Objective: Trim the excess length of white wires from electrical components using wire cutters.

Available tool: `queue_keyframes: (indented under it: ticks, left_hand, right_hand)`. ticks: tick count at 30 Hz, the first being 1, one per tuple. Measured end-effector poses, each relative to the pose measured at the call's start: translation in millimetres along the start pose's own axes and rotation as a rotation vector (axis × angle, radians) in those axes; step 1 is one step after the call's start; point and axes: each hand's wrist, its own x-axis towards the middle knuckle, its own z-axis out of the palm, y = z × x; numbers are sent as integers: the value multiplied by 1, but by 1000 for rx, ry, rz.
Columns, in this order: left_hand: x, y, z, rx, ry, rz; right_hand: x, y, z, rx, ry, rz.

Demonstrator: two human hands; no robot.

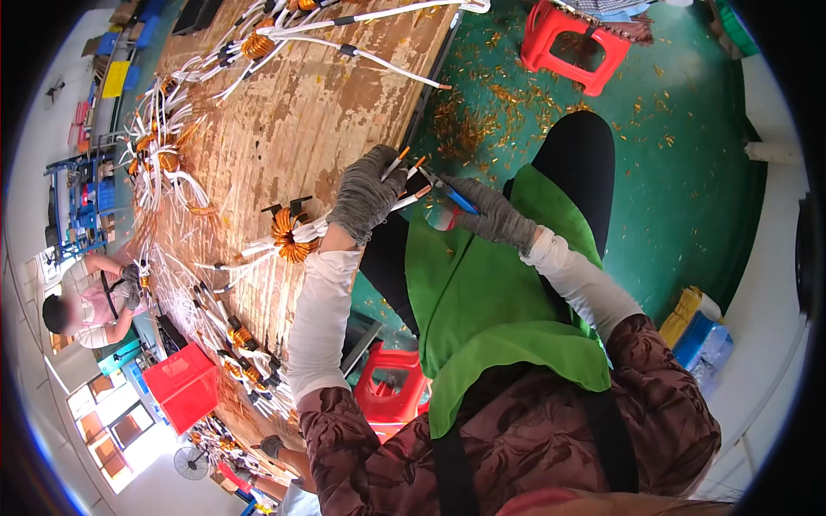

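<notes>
My left hand (368, 196), in a grey knit glove, is closed around several white-sleeved wire leads (404, 203) with bare copper ends. The leads run from a copper-wound ring coil (294, 236) lying at the edge of the wooden table. My right hand (497, 213), gloved alike, grips a pair of pliers (463, 200) with blue and red handles. The pliers' metal jaws point left and are close to the lead ends; whether they touch one cannot be made out. Both hands are above my green apron (490, 292).
More coils with white leads (258, 43) lie along the worn wooden table (301, 120). Copper-coloured scraps (482, 112) litter the green floor. Red stools (575, 43) stand beyond the table and near my left elbow. A red bin (182, 387) and a co-worker (99, 301) are at the left.
</notes>
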Motion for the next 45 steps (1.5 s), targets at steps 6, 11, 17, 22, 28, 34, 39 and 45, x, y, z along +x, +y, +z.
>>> queue_keyframes:
  ticks: [6,11,17,22,28,34,39,45]
  left_hand:
    - [-2,-11,0,-112,30,82]
    - [-8,5,-3,-76,47,44]
    - [-9,-3,1,-134,120,58]
    - [-12,1,1,25,158,108]
    - [-13,-3,3,14,148,129]
    - [-10,-21,9,-4,158,137]
    - [-17,-24,18,-198,46,58]
    - [-24,-16,23,-115,140,176]
  right_hand:
    - [4,-7,-4,50,-37,-29]
    - [4,2,-4,56,-24,-145]
    - [2,-6,-8,78,-71,-91]
    - [-1,-1,-5,23,-24,-131]
    - [3,-12,-4,-25,32,-147]
    - [3,-21,-4,-182,126,-195]
    - [4,-34,-4,-310,168,-63]
    - [3,-37,8,-449,326,-33]
